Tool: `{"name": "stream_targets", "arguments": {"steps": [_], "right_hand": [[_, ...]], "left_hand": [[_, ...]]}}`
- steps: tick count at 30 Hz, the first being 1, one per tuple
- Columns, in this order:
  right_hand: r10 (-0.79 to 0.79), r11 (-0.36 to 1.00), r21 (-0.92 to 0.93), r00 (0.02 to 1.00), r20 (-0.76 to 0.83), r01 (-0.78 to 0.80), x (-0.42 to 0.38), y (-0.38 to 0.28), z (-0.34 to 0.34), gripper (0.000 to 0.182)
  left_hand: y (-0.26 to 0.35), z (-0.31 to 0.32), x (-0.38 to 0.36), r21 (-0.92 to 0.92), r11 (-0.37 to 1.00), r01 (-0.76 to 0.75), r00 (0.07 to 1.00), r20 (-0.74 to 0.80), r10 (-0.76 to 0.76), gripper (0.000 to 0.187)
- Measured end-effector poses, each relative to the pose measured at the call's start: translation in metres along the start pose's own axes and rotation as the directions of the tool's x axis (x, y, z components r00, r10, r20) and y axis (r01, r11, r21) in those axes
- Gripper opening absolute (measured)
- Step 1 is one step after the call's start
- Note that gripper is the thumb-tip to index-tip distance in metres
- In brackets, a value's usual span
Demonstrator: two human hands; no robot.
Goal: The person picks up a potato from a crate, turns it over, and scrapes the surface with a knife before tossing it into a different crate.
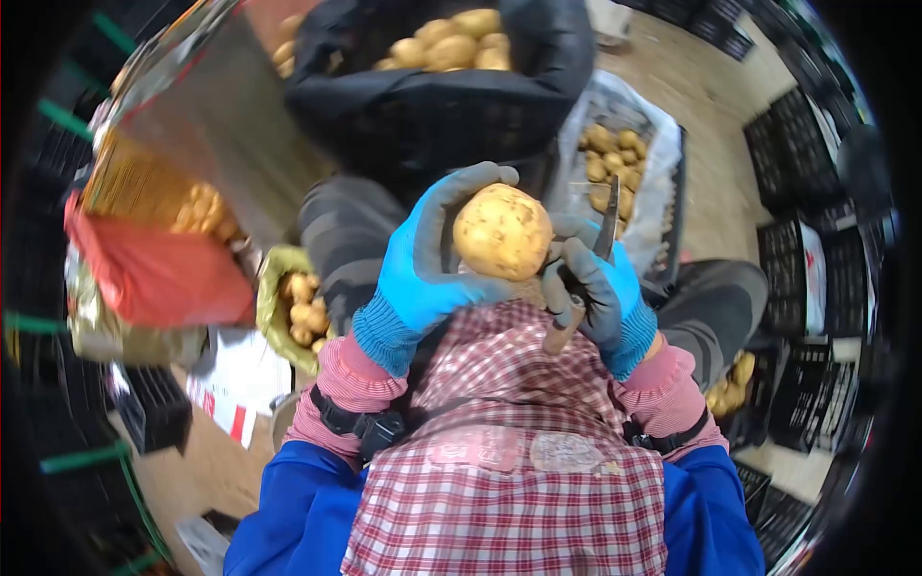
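In a blue and grey work glove, my left hand [432,252] is closed around a large pale-yellow potato [502,231] with small dark specks. My right hand [594,281], gloved the same way, grips a knife [609,219] by its brown handle. The dark blade points up and away from me, to the right of the potato. The right fingertips come right up to the potato's lower right side. Both hands are above my lap, over a red and white checked apron [509,480].
A black-lined container [423,101] of potatoes stands in front of me. Right of it is a white-lined crate [663,182] of smaller potatoes. At left sit a yellow-green bag [272,312] of potatoes and a red bag [173,274]. Black crates [795,149] line the right side.
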State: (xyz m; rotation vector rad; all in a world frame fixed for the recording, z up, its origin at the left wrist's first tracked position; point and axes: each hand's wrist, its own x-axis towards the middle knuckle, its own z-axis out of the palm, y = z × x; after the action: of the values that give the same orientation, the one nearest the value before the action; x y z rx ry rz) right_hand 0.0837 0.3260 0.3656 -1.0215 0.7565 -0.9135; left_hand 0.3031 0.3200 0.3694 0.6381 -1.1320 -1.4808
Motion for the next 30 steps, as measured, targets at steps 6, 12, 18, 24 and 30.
{"name": "stream_targets", "arguments": {"steps": [6, 12, 18, 24, 30], "right_hand": [[-0.144, 0.988, 0.027, 0.967, -0.209, 0.153, -0.049, -0.015, -0.045, 0.045], [-0.227, 0.971, -0.026, 0.890, -0.396, 0.236, -0.093, -0.027, -0.071, 0.057], [-0.359, 0.860, 0.093, 0.723, -0.590, 0.502, -0.130, -0.018, -0.108, 0.082], [-0.532, 0.696, 0.022, 0.536, -0.656, 0.718, -0.169, -0.024, -0.135, 0.094], [-0.516, 0.663, 0.013, 0.469, -0.717, 0.749, -0.210, -0.019, -0.146, 0.097]], "left_hand": [[-0.041, 0.056, 0.045, -0.037, 0.993, 0.113, 0.976, 0.192, -0.104, 0.102], [-0.066, 0.114, 0.077, 0.119, 0.987, 0.104, 0.886, 0.440, -0.147, 0.100], [-0.086, 0.179, 0.095, 0.195, 0.968, -0.156, 0.786, 0.618, 0.002, 0.084], [-0.095, 0.246, 0.096, 0.302, 0.936, -0.179, 0.710, 0.698, -0.090, 0.086], [-0.115, 0.290, 0.087, 0.237, 0.956, -0.173, 0.658, 0.750, -0.067, 0.083]]}}
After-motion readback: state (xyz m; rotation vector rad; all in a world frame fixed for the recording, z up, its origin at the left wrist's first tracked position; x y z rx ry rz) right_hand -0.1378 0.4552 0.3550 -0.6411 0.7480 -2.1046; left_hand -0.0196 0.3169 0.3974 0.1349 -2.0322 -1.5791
